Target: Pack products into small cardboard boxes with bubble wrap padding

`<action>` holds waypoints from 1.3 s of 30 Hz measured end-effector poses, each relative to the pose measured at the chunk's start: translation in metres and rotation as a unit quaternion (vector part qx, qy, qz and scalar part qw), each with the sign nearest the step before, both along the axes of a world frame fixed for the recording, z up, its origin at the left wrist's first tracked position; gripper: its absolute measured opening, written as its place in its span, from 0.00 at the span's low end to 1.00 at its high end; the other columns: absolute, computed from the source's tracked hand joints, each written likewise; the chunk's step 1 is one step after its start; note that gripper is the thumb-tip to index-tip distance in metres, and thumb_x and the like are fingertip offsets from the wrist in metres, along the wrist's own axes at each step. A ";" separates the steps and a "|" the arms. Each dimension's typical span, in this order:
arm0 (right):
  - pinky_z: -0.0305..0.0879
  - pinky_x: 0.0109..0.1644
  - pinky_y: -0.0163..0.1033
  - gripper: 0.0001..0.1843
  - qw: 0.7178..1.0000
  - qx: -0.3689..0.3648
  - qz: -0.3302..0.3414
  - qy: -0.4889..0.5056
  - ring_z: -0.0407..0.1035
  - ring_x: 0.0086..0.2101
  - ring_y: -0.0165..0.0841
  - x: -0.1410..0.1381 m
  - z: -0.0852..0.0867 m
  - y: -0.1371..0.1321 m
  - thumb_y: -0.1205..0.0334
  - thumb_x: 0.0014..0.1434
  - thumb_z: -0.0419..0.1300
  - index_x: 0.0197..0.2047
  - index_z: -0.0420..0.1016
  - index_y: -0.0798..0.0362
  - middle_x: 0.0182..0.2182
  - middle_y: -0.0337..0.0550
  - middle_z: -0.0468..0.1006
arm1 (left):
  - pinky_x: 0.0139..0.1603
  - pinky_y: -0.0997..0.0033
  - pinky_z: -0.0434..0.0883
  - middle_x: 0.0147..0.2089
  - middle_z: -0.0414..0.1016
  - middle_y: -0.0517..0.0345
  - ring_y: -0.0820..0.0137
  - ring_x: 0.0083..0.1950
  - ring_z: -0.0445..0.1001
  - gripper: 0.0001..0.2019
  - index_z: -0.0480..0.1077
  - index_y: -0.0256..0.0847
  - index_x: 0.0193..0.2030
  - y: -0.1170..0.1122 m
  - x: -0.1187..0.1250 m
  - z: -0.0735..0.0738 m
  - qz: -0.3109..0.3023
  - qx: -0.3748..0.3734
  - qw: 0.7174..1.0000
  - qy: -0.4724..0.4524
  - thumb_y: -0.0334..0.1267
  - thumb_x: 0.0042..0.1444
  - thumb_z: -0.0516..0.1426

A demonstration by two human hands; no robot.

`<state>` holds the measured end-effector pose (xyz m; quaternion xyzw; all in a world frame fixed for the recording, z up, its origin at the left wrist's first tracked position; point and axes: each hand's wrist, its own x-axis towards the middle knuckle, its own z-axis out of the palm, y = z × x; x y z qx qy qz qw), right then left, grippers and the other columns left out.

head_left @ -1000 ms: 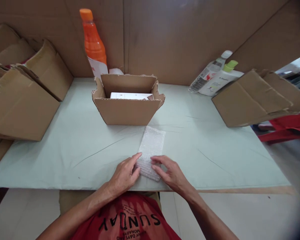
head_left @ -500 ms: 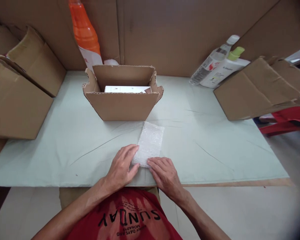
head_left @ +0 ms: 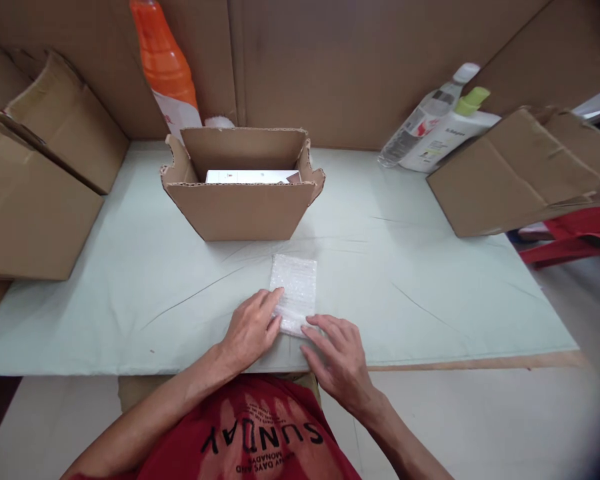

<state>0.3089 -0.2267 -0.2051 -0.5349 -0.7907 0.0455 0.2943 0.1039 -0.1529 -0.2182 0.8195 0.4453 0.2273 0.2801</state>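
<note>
A small bubble-wrap piece (head_left: 295, 290) lies on the pale green table cover (head_left: 430, 293), just in front of an open cardboard box (head_left: 243, 207) that holds a white carton (head_left: 245, 177). My left hand (head_left: 253, 327) rests on the wrap's near left corner, fingers curled and pressing it. My right hand (head_left: 337, 360) lies flat beside the wrap's near right corner, fingers spread, its fingertips touching the edge.
An orange bottle (head_left: 165, 67) stands behind the box against the cardboard wall. Two plastic bottles (head_left: 445, 127) lean at the back right. Folded cardboard boxes are stacked at the left (head_left: 35, 193) and right (head_left: 520, 173). Red chair parts (head_left: 575, 237) show beyond the table's right edge.
The bubble wrap has been squared up and pulled slightly left, lying straighter than before. Both hands shifted along its near edge; the view tilted down a little.
</note>
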 end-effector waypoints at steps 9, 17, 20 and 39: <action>0.71 0.43 0.45 0.15 0.986 -0.126 0.068 0.082 0.77 0.39 0.37 0.000 -0.004 0.018 0.65 0.70 0.54 0.57 0.73 0.49 0.42 0.46 0.84 | 0.50 0.57 0.72 0.48 0.78 0.48 0.61 0.48 0.74 0.22 0.67 0.40 0.63 -0.017 -0.021 0.009 -0.047 0.028 0.995 -0.082 0.31 0.62 0.54; 0.67 0.48 0.50 0.14 1.000 -0.016 -0.016 0.010 0.73 0.48 0.44 -0.005 0.000 0.020 0.62 0.67 0.59 0.55 0.73 0.49 0.50 0.52 0.79 | 0.48 0.62 0.74 0.45 0.76 0.50 0.63 0.45 0.75 0.21 0.67 0.41 0.62 -0.006 -0.015 0.001 0.042 0.015 0.999 -0.029 0.32 0.63 0.52; 0.65 0.51 0.50 0.15 0.999 -0.014 0.029 -0.033 0.71 0.51 0.45 -0.007 -0.003 0.022 0.63 0.66 0.60 0.55 0.73 0.51 0.52 0.53 0.78 | 0.50 0.62 0.74 0.49 0.74 0.49 0.62 0.48 0.75 0.21 0.66 0.41 0.62 -0.002 -0.011 0.002 0.053 0.020 0.998 -0.008 0.31 0.63 0.51; 0.74 0.45 0.39 0.13 0.947 -0.220 -0.016 0.236 0.78 0.41 0.36 -0.035 0.001 0.035 0.58 0.68 0.57 0.50 0.80 0.49 0.42 0.43 0.85 | 0.55 0.62 0.72 0.58 0.66 0.46 0.65 0.52 0.73 0.44 0.52 0.41 0.68 -0.021 -0.018 0.013 0.255 -0.397 0.761 -0.445 0.41 0.46 0.67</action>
